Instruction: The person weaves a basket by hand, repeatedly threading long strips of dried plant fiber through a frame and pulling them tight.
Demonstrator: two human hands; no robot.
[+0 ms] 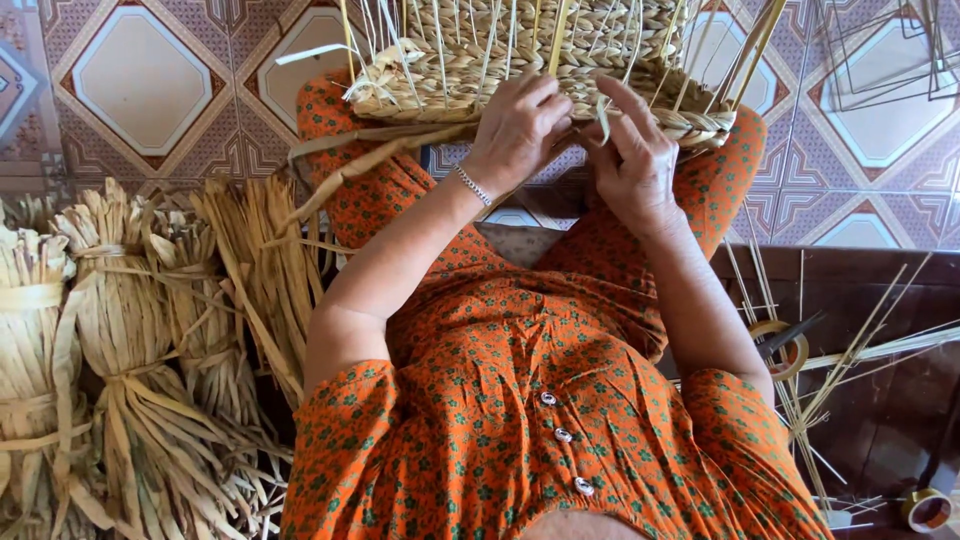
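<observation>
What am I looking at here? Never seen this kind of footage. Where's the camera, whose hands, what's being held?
There is one picture, taken by a camera worn on a person's head, looking down at their own lap. No machine is involved: the person works with two bare hands.

The left hand, with a bracelet on its wrist, and the right hand both rest on the rim of a half-woven basket that sits on the knees. Thin upright stakes stick out of it. The right hand's grip pinches a pale fibre strand at the rim.

On the tiled floor to the person's left lie tied bundles of dried fibre. To the right, on a dark surface, lie loose thin sticks and two tape rolls.
</observation>
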